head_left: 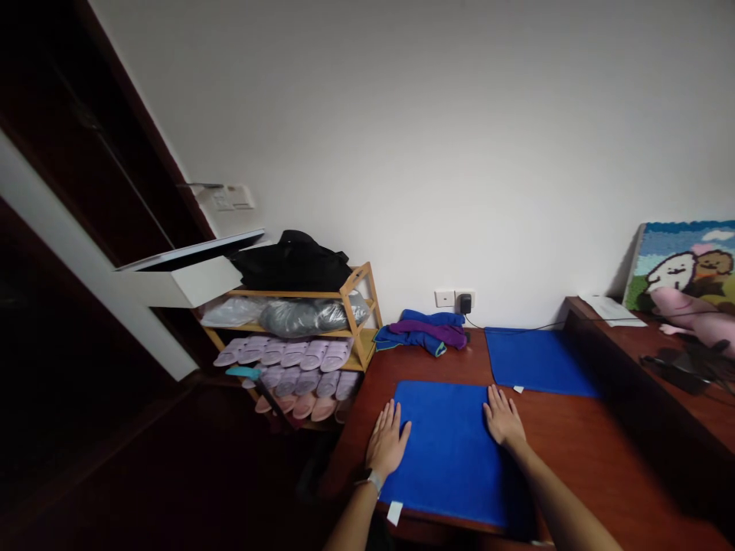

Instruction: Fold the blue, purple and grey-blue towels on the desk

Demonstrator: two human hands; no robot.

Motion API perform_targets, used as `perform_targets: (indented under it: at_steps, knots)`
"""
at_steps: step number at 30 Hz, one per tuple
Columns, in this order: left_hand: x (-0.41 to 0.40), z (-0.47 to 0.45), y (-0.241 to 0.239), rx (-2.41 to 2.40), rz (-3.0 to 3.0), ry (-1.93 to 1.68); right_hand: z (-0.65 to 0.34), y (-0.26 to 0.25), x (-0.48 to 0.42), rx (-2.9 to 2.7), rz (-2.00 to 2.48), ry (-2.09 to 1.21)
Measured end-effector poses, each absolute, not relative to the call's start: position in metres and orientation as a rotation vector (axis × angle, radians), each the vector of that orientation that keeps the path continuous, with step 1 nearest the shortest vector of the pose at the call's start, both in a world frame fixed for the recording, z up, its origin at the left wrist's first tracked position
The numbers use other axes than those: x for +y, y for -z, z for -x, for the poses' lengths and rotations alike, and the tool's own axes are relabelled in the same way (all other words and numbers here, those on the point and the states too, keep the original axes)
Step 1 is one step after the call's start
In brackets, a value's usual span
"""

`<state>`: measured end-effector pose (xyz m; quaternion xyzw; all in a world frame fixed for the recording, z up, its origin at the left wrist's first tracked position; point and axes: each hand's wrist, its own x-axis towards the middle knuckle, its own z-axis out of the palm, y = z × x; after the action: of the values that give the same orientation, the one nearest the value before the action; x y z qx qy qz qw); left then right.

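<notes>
Blue cloth (445, 451) is spread on a reddish wooden desk (579, 451) in the head view, its side edges touched by the left hand (388, 444) and right hand (505, 419), both laid flat with nothing gripped. At left, slippers (295, 354) are held by a wooden rack (348, 310) against a white wall (402, 153).

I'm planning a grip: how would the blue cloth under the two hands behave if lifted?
The blue cloth lies thin and flat, so it is probably light. It would likely sag, as the similar bunched cloths fold softly.
</notes>
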<state>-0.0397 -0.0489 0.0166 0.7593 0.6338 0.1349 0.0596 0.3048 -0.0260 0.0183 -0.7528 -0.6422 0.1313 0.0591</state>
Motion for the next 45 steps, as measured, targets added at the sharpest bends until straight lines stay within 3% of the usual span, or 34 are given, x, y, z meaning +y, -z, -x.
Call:
perform_targets:
  at_steps: [10,20,34,45]
  knots:
    - [-0.039,0.041,-0.013,1.906,-2.267,-0.433,-0.289,-0.009,-0.133,-1.955,2.109,-0.308]
    - [-0.046,0.053,-0.027,1.866,-1.649,-0.868,-0.285,-0.016,-0.158,-1.920,2.082,-0.372]
    - [-0.087,0.077,-0.035,1.994,-1.681,-0.591,-0.315,0.005,-0.213,-2.090,1.590,-0.197]
    - [-0.110,0.063,-0.029,1.982,-1.566,-0.757,-0.351,0.020,-0.224,-2.276,1.441,-0.139]
